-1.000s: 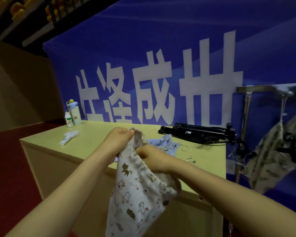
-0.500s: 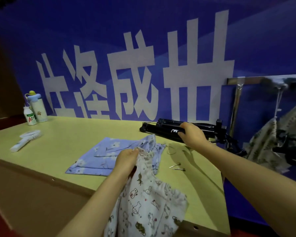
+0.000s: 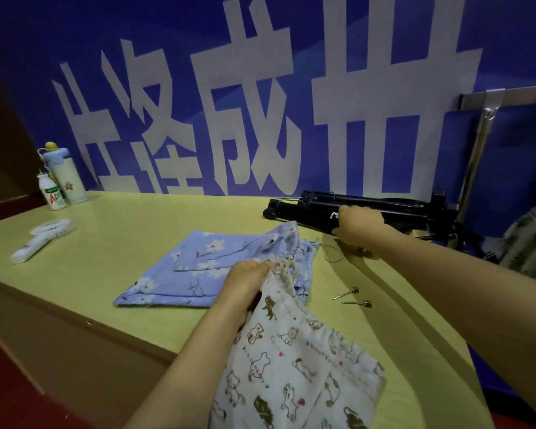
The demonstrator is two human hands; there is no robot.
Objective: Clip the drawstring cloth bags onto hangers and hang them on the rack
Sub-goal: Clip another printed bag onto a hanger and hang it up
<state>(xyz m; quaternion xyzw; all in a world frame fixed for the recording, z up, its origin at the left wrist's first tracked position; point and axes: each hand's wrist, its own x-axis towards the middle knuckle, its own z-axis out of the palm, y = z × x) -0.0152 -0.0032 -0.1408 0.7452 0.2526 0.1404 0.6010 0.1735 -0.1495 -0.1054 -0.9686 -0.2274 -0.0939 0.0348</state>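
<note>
My left hand (image 3: pixel 245 289) pinches the gathered mouth of the cat-print bag (image 3: pixel 294 360), which hangs over the table's (image 3: pixel 130 230) near edge. My right hand (image 3: pixel 358 224) rests on the black hangers (image 3: pixel 310 205) stacked at the far right corner; whether it has closed on one I cannot tell. To do this well, I should lift a single hanger free and keep the bag's rim flat for the clips. Blue floral bags (image 3: pixel 211 267) lie mid-table. The rack (image 3: pixel 489 100) and a hung bag (image 3: pixel 529 243) are cut off at the right; the clips are indistinct.
</note>
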